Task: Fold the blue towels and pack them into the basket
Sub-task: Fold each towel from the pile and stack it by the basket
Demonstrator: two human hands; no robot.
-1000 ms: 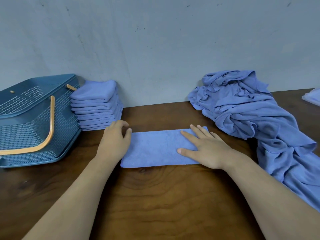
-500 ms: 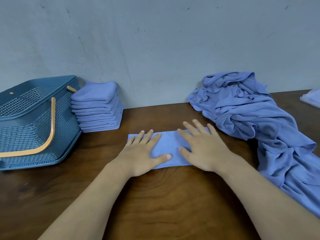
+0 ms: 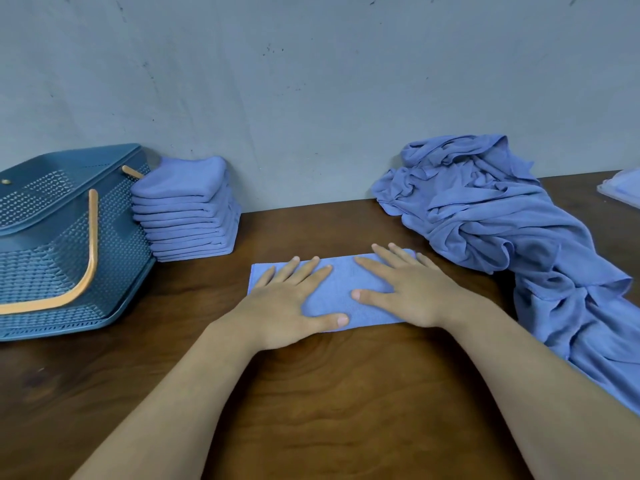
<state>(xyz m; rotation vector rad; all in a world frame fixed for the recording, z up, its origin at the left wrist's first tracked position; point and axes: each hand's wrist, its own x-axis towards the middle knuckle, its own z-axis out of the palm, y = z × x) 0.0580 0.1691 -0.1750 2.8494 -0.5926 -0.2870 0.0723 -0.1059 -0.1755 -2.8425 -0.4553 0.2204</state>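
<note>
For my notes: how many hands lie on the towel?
2. The left hand lies flat on the left half of the towel, the right hand on its right half.

Table: the table [image 3: 346, 393] is dark brown wood with plain grain, and it runs from under my arms up to the grey wall.
Under my fingers: a folded towel [image 3: 341, 289], a long blue strip, lies flat. My left fingers [image 3: 306, 271] press its left part and my right fingers [image 3: 374, 268] its right part.
Left of my left fingers, by the wall: a stack of folded towels [image 3: 187, 216], apart from the strip.
Further left: a blue basket [image 3: 114, 237] with an orange handle, just beside the stack.
Right of my right fingers: a heap of unfolded towels [image 3: 485, 220], near the strip's end and trailing toward me.
Far right: a pale flat thing [image 3: 623, 185], cut off by the frame edge.
</note>
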